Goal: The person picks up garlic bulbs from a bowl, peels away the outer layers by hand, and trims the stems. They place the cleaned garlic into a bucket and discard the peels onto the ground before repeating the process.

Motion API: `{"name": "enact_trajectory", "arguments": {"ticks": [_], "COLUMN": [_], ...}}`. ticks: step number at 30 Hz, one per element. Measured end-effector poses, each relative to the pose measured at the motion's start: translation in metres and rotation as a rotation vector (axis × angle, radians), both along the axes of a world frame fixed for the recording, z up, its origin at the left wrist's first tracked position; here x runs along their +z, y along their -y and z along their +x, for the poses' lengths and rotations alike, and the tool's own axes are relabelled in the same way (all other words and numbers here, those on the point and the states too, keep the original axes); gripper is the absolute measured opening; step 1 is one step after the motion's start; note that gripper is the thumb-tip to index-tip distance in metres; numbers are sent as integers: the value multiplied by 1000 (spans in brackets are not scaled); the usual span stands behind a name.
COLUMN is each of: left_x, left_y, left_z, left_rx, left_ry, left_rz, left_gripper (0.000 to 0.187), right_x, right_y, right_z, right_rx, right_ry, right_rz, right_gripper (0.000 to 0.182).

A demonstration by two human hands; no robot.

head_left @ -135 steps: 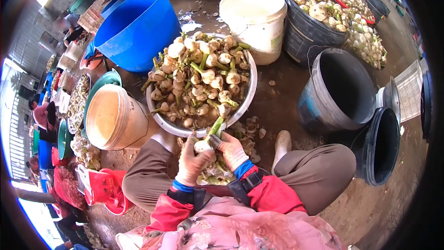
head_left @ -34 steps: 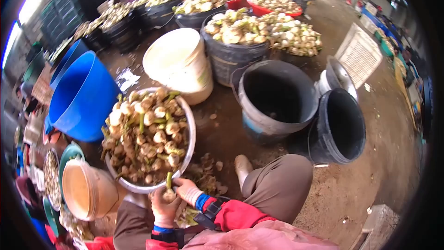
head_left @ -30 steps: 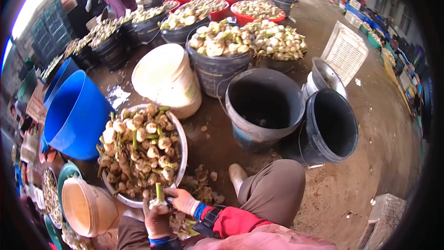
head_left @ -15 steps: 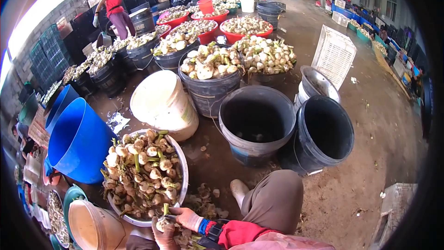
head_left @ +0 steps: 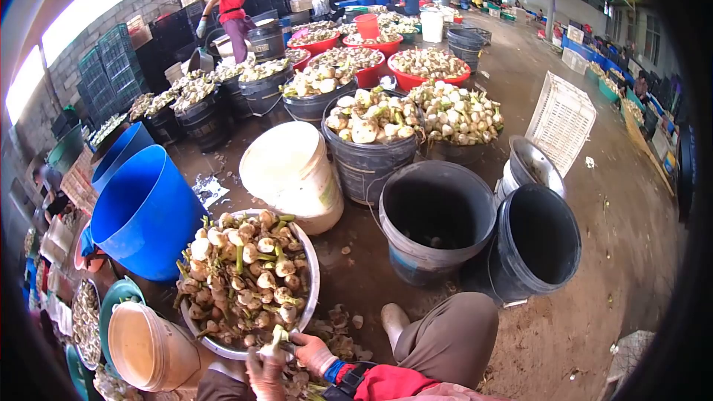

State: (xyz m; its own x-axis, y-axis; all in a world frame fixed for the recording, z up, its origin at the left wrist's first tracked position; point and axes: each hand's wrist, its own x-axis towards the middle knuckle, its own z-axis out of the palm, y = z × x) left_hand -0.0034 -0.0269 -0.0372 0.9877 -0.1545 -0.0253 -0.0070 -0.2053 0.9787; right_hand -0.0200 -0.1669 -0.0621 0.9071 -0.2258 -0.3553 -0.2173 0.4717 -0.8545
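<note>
At the bottom of the view, my left hand (head_left: 267,373) is closed around a garlic bulb (head_left: 276,340) whose green stem points up. My right hand (head_left: 312,351), in a pale glove with a dark strap at the wrist, is closed beside the same bulb; what its fingers grip is too small to make out. Just beyond both hands, a metal basin (head_left: 315,282) holds a heap of garlic bulbs (head_left: 241,267) with short green stems.
Past the basin stand a white bucket (head_left: 290,171), a blue bucket (head_left: 148,215), a grey bucket (head_left: 438,215) and a black bucket (head_left: 538,238). A cream bucket (head_left: 148,345) is at lower left. Filled tubs lie farther back, near a person in red (head_left: 232,0).
The whole scene has shifted right and slightly down in the view. My hands remain together at the bulb by the basin's near edge.
</note>
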Motion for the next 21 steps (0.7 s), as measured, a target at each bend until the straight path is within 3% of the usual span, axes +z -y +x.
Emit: {"name": "enact_trajectory", "arguments": {"ticks": [1, 2, 3, 5, 6, 7, 9, 10, 11, 13, 14, 15, 18, 19, 21], "left_x": [-39, -64, -56, -14, 9, 5, 4, 0, 1, 2, 5, 10, 38, 32, 4], "left_y": [-10, -16, -13, 4, 10, 0, -21, -24, -22, -19, -18, -17, -7, -9, -14], "left_z": [7, 10, 11, 14, 11, 12, 17, 16, 18, 20, 18, 13, -7, -5, 4], "left_rx": [6, 14, 25, -72, -119, -117, -264, -222, -227, -254, -251, -284, -337, -333, -251], "left_ry": [168, 335, 336, 195, 303, 306, -169, -56, -56, -363, -362, -315, -137, -137, -287], "left_rz": [140, 280, 273, -248, -216, -217, -100, 181, 181, 7, 5, 3, 60, 64, -147], "left_gripper": [70, 108, 108, 105, 78, 78, 44, 48, 48, 46, 46, 40, 29, 29, 25], "right_x": [-9, -25, -12, 31, 12, -6, -13, -16, -16, -20, -24, -30, -40, -48, -48], "right_y": [-1, -7, -2, 15, 9, 4, 0, -3, -1, 6, 8, 13, 14, 11, 4], "right_z": [1, 1, -1, -11, -7, -8, -8, -8, -7, -1, 4, 1, 0, 1, 3], "right_rx": [100, 127, 137, 389, 421, 423, 490, 462, 458, 551, 514, 422, 296, 300, 166], "right_ry": [4, 127, 128, 98, 136, 138, 23, 127, 127, -13, 42, 106, 21, 22, 113], "right_rz": [-56, 127, 119, -7, -1, -3, 373, 298, 297, -11, -331, -429, -65, -61, 322], "right_gripper": [37, 39, 39, 42, 46, 46, 46, 44, 44, 39, 35, 35, 33, 33, 37]}}
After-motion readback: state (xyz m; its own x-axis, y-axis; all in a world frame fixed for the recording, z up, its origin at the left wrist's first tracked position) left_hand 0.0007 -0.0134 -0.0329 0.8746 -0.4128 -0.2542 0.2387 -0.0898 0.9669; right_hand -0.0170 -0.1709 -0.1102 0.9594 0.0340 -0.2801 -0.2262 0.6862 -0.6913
